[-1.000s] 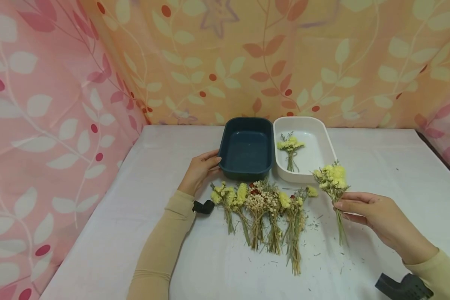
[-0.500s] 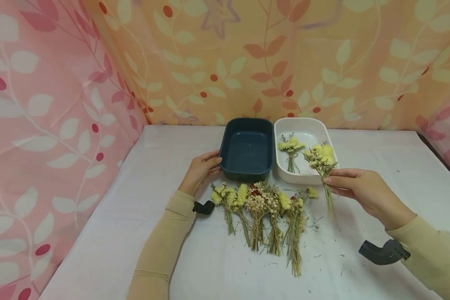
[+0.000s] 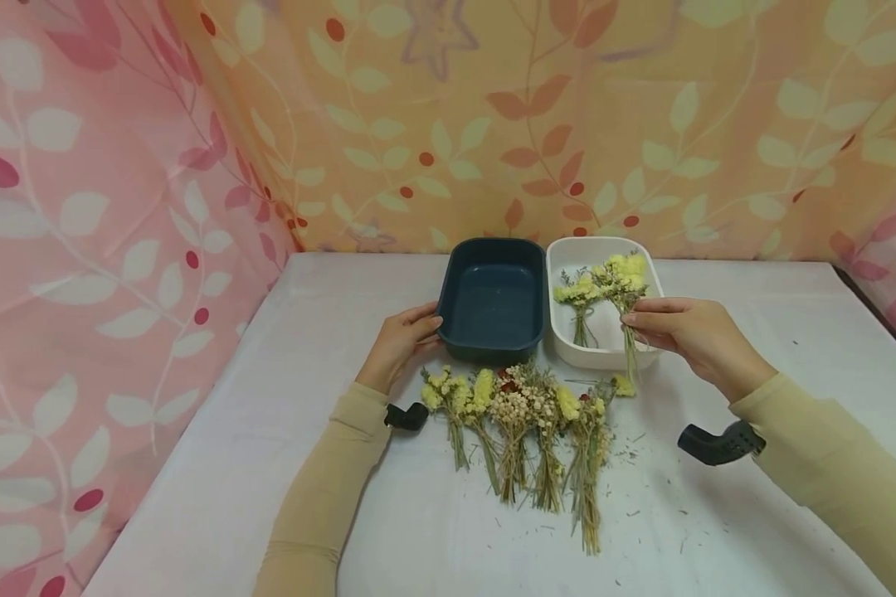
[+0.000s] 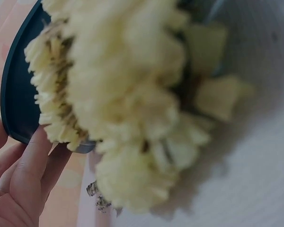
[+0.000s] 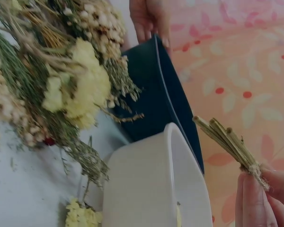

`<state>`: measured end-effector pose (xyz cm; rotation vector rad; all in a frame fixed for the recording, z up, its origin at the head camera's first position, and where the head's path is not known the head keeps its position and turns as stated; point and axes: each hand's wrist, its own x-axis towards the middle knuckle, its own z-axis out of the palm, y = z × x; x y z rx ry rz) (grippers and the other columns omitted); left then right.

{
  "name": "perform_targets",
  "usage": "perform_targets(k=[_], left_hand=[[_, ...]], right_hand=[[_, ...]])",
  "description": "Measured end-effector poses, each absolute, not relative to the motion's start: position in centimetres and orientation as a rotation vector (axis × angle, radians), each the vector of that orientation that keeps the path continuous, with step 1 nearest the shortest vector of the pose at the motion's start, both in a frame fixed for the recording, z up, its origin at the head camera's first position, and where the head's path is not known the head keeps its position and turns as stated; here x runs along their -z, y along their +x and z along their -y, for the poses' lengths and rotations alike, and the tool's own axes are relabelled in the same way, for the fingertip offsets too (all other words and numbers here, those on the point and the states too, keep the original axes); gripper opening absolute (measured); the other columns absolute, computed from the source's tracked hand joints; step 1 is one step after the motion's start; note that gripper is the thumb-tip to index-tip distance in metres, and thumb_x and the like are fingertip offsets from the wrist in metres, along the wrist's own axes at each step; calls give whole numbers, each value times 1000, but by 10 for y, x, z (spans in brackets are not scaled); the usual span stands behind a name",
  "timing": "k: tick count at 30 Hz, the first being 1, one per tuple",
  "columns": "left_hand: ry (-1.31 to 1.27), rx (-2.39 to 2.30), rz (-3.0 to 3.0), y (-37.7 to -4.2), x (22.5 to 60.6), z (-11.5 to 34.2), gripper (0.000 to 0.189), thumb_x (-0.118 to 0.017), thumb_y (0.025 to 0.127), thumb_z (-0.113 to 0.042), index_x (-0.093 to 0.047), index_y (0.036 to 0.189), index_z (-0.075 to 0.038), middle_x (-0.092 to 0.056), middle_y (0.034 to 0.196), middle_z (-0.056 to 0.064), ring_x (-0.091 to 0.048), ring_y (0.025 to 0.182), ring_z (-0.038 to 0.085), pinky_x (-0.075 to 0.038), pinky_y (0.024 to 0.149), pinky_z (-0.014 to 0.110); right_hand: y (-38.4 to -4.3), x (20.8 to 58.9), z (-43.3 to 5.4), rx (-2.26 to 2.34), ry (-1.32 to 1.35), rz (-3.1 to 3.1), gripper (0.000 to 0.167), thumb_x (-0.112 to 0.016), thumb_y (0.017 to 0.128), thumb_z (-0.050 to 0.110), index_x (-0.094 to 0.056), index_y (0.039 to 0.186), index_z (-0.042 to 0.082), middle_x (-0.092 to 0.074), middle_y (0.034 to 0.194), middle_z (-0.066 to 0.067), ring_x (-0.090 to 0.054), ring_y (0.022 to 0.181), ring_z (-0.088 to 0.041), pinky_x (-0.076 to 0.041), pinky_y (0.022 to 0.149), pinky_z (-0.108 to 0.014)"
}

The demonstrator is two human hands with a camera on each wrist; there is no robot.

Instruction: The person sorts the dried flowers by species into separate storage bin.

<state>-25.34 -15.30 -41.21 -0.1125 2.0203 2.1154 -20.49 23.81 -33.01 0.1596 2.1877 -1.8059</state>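
Note:
My right hand (image 3: 694,332) pinches the tied stems of a small bunch of yellow dried flowers (image 3: 627,274), held over the front of the white tub (image 3: 605,358). In the right wrist view the cut stem ends (image 5: 227,142) stick out past the fingertips, with twine around them. Inside the white tub lies another yellow bunch (image 3: 579,292), partly overlapped by the held one in the head view. My left hand (image 3: 399,344) holds the left wall of the dark blue tub (image 3: 493,348), its thumb near the rim. In the left wrist view, blurred yellow blossoms (image 4: 128,94) cover much of that tub.
Several tied bunches of dried flowers (image 3: 523,414), yellow, cream and dark red, lie in a row in front of the tubs. Small plant scraps (image 3: 630,456) are scattered on the white tablecloth (image 3: 328,315). A patterned curtain (image 3: 388,124) hangs behind the table.
My right hand has carried its yellow bunch left and away from me, from beside the white tub to over it. My left hand has stayed at the blue tub.

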Motion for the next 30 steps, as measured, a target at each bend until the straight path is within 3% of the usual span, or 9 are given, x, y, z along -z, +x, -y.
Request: perform_targets(k=[4, 7, 12, 15, 19, 23, 30], left_hand=[[-133, -2111, -2020, -252, 414, 154, 47, -65, 98, -17, -55, 144, -12, -58, 143, 13, -62, 125, 28, -59, 94, 30], [-139, -2104, -2029, -252, 414, 154, 47, -64, 99, -18, -54, 144, -13, -57, 144, 13, -62, 124, 28, -59, 94, 30], [-137, -2106, -2024, -252, 413, 153, 47, -65, 98, -17, -54, 144, -13, -57, 143, 13, -63, 123, 27, -58, 95, 30], [-129, -2109, -2025, -253, 413, 152, 47, -65, 98, -18, -55, 144, -12, -58, 143, 13, -63, 123, 27, -58, 95, 30], [-117, -2098, -2035, -253, 414, 152, 47, -64, 99, -18, -54, 144, -12, -57, 143, 14, -66, 119, 24, -59, 92, 28], [-109, -2094, -2039, -252, 415, 153, 47, -64, 99, -18, -53, 145, -12, -57, 144, 15, -68, 114, 20, -60, 89, 25], [-90, -2117, -2034, -253, 415, 153, 47, -63, 99, -17, -53, 145, -10, -57, 143, 17, -63, 123, 28, -60, 89, 26]], right_hand=[[-217, 331, -236, 1857, 187, -2129, 40, -78, 87, 27, -61, 121, 12, -73, 88, 19, -71, 85, 4, -58, 85, -17], [-225, 333, -235, 1901, 198, -2066, 38, -77, 89, 21, -61, 121, 11, -74, 89, 17, -71, 85, 3, -58, 86, -17], [-237, 336, -233, 1982, 231, -1950, 7, -72, 93, 13, -71, 98, 18, -76, 86, 12, -72, 83, 0, -59, 83, -17], [-244, 339, -231, 2025, 251, -1910, 12, -71, 93, 10, -73, 87, 21, -76, 84, 10, -72, 82, -1, -59, 82, -17], [-252, 345, -227, 2028, 281, -1941, 13, -71, 92, 9, -72, 86, 20, -75, 80, 10, -72, 79, -2, -60, 83, -19], [-259, 352, -223, 1996, 312, -1996, 7, -69, 93, 9, -70, 98, 14, -74, 77, 12, -71, 76, -1, -60, 84, -20], [-270, 359, -216, 1941, 319, -2142, 47, -67, 95, 10, -51, 137, -5, -71, 74, 17, -70, 73, 3, -59, 83, -18]])
